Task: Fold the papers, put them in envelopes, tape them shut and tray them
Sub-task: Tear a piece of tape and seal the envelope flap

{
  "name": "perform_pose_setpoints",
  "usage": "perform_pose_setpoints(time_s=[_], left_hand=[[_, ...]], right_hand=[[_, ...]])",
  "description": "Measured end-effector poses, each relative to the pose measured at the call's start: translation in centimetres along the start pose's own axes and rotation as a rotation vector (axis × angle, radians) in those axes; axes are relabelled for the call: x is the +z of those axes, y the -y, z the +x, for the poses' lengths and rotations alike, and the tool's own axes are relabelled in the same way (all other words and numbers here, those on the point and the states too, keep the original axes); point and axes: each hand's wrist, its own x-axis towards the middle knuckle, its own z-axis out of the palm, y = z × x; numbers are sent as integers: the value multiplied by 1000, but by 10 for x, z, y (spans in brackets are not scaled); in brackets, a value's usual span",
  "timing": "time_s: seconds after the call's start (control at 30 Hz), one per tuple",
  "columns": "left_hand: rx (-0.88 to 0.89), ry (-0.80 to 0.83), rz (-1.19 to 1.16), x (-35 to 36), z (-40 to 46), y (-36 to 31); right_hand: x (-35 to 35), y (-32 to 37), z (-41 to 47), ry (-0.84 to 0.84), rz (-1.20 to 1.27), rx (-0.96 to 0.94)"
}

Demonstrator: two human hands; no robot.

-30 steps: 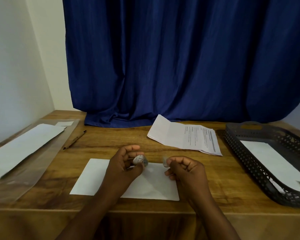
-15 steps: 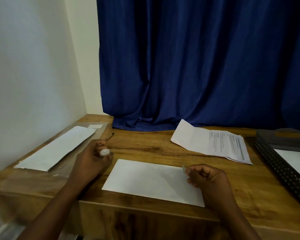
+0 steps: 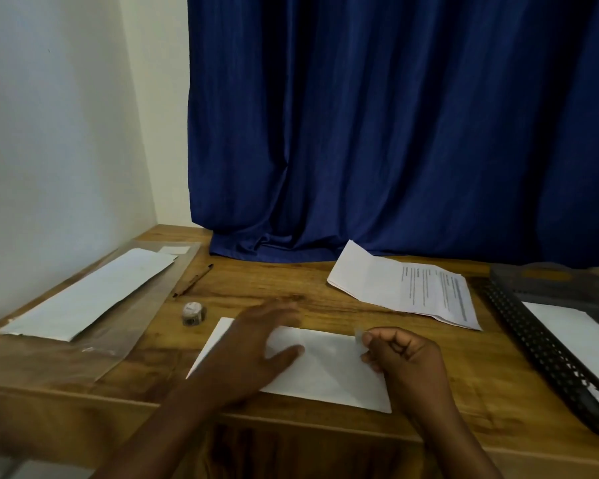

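A white envelope (image 3: 325,368) lies flat near the table's front edge. My left hand (image 3: 253,350) is spread over its left half, blurred, fingers straight. My right hand (image 3: 402,354) hovers over the envelope's right end and pinches a small clear piece of tape (image 3: 359,337) between thumb and forefinger. The small tape roll (image 3: 192,313) stands on the wood just left of the envelope, free of both hands. A folded printed paper (image 3: 412,288) lies behind, toward the curtain. The dark mesh tray (image 3: 533,340) at the right holds a white envelope (image 3: 574,337).
A clear plastic sleeve (image 3: 128,326) with a stack of white envelopes (image 3: 87,295) lies at the left by the wall. A brown pencil (image 3: 192,281) rests beside it. A blue curtain (image 3: 395,133) hangs behind the table.
My left hand set the tape roll down on the table and moved right onto the envelope. The right hand still pinches the tape piece. The view swung further left.
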Motion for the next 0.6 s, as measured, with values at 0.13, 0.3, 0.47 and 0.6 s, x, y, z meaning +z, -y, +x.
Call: perform_pose_setpoints(time_s=[0.13,0.3,0.47,0.6], left_hand=[[96,177,11,29,13,-30],[43,267,135,50,11,-42],[37,259,187,55,6,-47],[29,269,196,54,5,-48]], right_hand=[[-4,0,3,-30,101,73],[-16,-7,11,-58,58,64],[-18,-10,14,-58,-592,-210],[-9,-3,11,100,-951,-496]])
